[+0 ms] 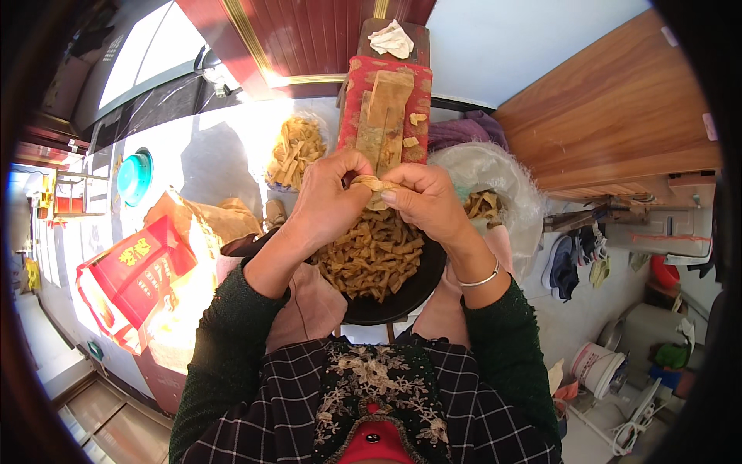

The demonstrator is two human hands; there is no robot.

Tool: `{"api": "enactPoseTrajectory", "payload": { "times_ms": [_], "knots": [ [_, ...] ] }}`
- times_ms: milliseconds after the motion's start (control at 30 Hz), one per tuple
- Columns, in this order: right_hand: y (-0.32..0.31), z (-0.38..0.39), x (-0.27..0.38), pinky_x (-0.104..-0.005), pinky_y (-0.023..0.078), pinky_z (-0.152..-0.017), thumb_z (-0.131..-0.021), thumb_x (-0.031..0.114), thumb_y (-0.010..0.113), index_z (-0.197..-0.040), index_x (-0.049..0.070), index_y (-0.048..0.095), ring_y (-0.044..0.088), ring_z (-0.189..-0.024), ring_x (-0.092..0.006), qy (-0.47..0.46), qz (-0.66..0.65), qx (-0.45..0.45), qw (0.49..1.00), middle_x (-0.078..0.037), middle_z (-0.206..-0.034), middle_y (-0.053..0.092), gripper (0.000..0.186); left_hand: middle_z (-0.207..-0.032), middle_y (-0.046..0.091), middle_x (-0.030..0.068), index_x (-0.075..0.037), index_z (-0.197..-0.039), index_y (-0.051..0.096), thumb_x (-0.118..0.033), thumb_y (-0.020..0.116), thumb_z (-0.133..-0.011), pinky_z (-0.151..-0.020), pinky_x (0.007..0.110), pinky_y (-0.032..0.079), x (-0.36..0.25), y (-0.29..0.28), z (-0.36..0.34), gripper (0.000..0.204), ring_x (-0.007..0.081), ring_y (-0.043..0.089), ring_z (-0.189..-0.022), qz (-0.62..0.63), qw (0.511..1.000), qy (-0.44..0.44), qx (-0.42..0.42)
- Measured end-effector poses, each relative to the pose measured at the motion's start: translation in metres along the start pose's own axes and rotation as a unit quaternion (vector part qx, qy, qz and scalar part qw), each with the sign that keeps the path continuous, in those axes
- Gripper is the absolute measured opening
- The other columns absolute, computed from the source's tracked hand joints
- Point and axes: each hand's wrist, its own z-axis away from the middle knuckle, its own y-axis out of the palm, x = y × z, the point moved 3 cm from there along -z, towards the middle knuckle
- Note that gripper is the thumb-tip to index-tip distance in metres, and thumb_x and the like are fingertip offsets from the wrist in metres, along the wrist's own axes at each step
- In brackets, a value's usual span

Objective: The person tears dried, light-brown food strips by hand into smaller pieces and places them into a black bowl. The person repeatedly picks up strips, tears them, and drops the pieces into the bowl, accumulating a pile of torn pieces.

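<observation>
My left hand [326, 199] and my right hand [434, 203] meet over a wide black pan. Pinched between the fingers of both is a folded, yellowish-tan strip [376, 183], its exact kind unclear. Many short, twisted, brownish-tan pieces [371, 259] fill the black pan [386, 313], which sits between my knees. Just beyond my hands, a wooden board [369, 143] with a wood block [390, 91] lies on a bench draped in red patterned cloth [421, 81]. A few small tan scraps [410, 142] rest on that cloth.
Left of the bench stands a clear bag of tan strips [296, 151]. A white woven sack [514, 193] with darker pieces is at the right. Farther left are a red gift bag [143, 271] and a teal basin [135, 177]. Shoes [563, 267] and a white bucket [597, 368] stand right.
</observation>
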Motion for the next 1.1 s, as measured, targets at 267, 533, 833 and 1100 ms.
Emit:
{"api": "enactPoseTrajectory", "payload": {
  "times_ms": [267, 533, 833, 1100],
  "knots": [
    [0.001, -0.005, -0.008, -0.0191, 0.028, -0.043, -0.094, 0.020, 0.057, -0.093, 0.001, 0.062, 0.035, -0.050, -0.0020, 0.048, -0.208, -0.006, 0.977, 0.007, -0.062, 0.043, 0.020, -0.059, 0.047, 0.0010, -0.002, -0.071, 0.052, -0.002, 0.061, -0.079, -0.049, 0.023, 0.035, -0.011, -0.002, 0.000, 0.012, 0.0059, 0.041, -0.055, -0.044, 0.994, 0.097, 0.021],
    [0.005, -0.007, -0.001, -0.0188, 0.032, -0.049, -0.093, 0.019, 0.058, -0.088, 0.000, 0.062, 0.040, -0.056, -0.0017, 0.000, -0.059, -0.054, 0.997, 0.006, -0.065, 0.049, 0.020, -0.048, 0.045, 0.0015, -0.003, -0.061, 0.052, -0.012, 0.062, -0.086, -0.040, 0.025, 0.034, 0.000, -0.011, -0.001, 0.029, 0.0119, 0.044, -0.041, 0.189, 0.961, -0.026, 0.198],
    [-0.031, 0.009, 0.020, -0.0195, 0.033, -0.051, -0.085, 0.014, 0.066, -0.077, 0.001, 0.063, 0.041, -0.057, -0.0021, -0.033, 0.078, -0.051, 0.995, 0.006, -0.063, 0.052, 0.016, -0.058, 0.054, 0.0051, -0.002, -0.070, 0.056, -0.035, 0.060, -0.090, -0.045, 0.027, 0.041, 0.005, -0.043, -0.003, 0.039, 0.0168, 0.052, -0.047, 0.158, 0.953, -0.011, 0.258],
    [-0.016, 0.001, 0.011, -0.0254, 0.036, -0.048, -0.080, 0.010, 0.067, -0.074, 0.001, 0.062, 0.043, -0.053, -0.0070, -0.033, 0.274, -0.028, 0.961, -0.002, -0.057, 0.050, 0.011, -0.076, 0.060, 0.0165, -0.007, -0.089, 0.058, -0.035, 0.058, -0.088, -0.068, 0.045, 0.046, -0.005, -0.012, 0.007, 0.028, 0.0387, 0.058, -0.078, -0.225, 0.932, 0.028, 0.282]
  ]
}}
